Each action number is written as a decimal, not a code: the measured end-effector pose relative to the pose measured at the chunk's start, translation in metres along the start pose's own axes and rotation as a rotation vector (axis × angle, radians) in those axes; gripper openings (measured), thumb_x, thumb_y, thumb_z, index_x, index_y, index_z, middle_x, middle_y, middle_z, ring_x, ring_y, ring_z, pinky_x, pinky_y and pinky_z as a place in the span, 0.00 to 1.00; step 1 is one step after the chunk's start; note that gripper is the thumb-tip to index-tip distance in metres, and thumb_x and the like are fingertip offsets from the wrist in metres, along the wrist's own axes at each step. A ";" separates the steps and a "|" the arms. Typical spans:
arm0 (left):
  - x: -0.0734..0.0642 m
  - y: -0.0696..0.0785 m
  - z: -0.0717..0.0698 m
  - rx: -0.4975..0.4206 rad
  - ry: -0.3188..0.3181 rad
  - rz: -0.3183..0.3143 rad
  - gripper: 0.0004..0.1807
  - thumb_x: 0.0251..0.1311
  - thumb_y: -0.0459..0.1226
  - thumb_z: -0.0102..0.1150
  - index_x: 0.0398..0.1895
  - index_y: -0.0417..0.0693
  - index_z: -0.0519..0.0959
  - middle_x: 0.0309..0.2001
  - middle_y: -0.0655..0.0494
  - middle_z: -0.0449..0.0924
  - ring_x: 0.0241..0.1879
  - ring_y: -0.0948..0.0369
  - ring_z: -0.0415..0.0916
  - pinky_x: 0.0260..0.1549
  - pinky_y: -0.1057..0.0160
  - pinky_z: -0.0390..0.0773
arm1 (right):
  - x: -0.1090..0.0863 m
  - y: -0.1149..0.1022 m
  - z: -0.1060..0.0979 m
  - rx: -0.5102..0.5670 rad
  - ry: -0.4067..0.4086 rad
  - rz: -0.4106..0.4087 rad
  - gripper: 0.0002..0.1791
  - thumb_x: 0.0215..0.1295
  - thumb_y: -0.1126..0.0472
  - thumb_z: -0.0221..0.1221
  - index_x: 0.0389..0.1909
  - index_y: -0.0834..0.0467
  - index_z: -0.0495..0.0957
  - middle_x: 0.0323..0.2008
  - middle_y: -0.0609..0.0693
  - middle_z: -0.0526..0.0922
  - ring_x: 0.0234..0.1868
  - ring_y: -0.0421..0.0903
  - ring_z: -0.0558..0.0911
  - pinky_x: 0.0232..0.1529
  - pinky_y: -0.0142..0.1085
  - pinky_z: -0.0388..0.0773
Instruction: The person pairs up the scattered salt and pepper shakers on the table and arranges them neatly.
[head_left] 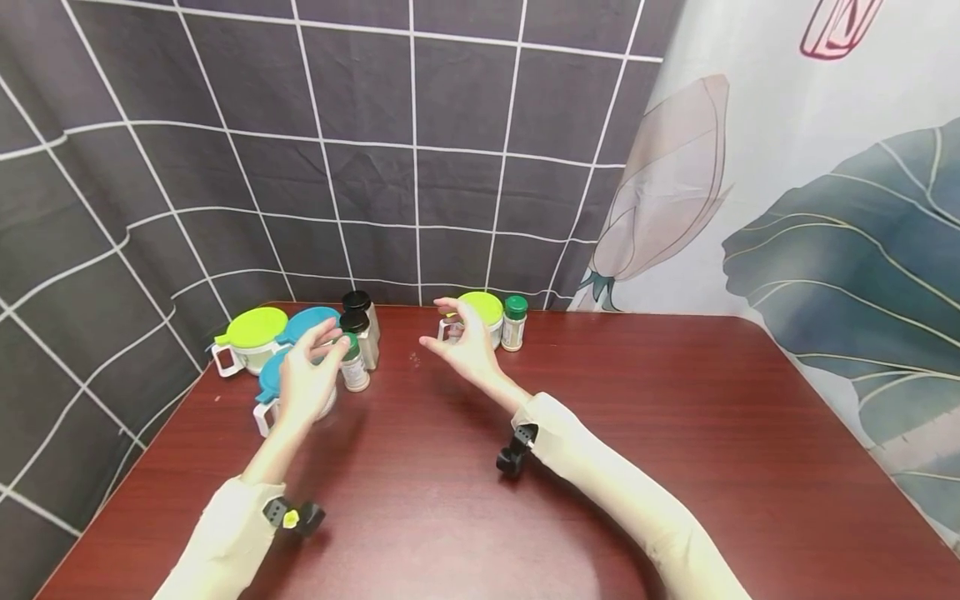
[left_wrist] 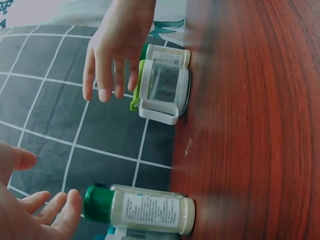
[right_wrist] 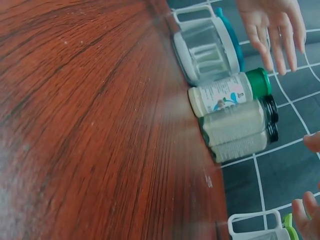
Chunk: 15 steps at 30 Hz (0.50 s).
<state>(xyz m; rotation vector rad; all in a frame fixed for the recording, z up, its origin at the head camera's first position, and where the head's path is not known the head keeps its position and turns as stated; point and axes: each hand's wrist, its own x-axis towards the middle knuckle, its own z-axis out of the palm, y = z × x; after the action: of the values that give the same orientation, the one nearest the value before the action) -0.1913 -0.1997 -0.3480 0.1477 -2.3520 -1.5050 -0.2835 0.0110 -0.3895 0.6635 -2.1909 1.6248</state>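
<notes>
I see both hands holding nothing, thumbs apart from fingers: the left hand (head_left: pixel 303 382) near the left green-capped seasoning shaker (left_wrist: pixel 150 210), toward the table's (head_left: pixel 435 492) back-left corner; the right hand (head_left: pixel 470 348) beside the lime-lidded handled jar (left_wrist: pixel 165 85), near mid-back edge. I'd grip low around the body.

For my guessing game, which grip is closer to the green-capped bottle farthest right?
Right. The right grip is left of that bottle, by a lime-lidded pot; the left grip is farther left, near a blue-lidded pot.
</notes>
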 end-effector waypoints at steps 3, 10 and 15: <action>0.000 -0.003 -0.003 -0.023 0.005 0.010 0.26 0.67 0.39 0.54 0.66 0.40 0.68 0.59 0.39 0.75 0.57 0.46 0.75 0.32 0.88 0.70 | 0.001 0.001 0.003 0.022 -0.008 0.009 0.32 0.47 0.67 0.72 0.56 0.62 0.74 0.48 0.62 0.79 0.47 0.58 0.80 0.49 0.54 0.78; -0.002 -0.006 -0.012 0.043 0.029 0.025 0.25 0.66 0.39 0.55 0.65 0.40 0.69 0.57 0.39 0.77 0.53 0.53 0.79 0.36 0.89 0.66 | 0.006 0.000 0.009 -0.010 -0.017 0.016 0.31 0.47 0.65 0.72 0.55 0.61 0.74 0.48 0.59 0.80 0.47 0.53 0.80 0.47 0.48 0.80; -0.001 -0.009 -0.015 0.068 0.057 0.023 0.25 0.64 0.40 0.56 0.64 0.41 0.71 0.57 0.41 0.78 0.37 0.87 0.70 0.39 0.86 0.66 | 0.009 0.002 0.014 -0.048 -0.022 0.025 0.31 0.47 0.63 0.73 0.55 0.59 0.74 0.47 0.56 0.81 0.46 0.49 0.81 0.45 0.41 0.80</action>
<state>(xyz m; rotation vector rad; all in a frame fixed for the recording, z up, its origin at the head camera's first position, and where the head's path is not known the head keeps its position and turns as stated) -0.1858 -0.2165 -0.3508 0.1776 -2.3527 -1.3932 -0.2918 -0.0033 -0.3912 0.6458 -2.2548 1.5785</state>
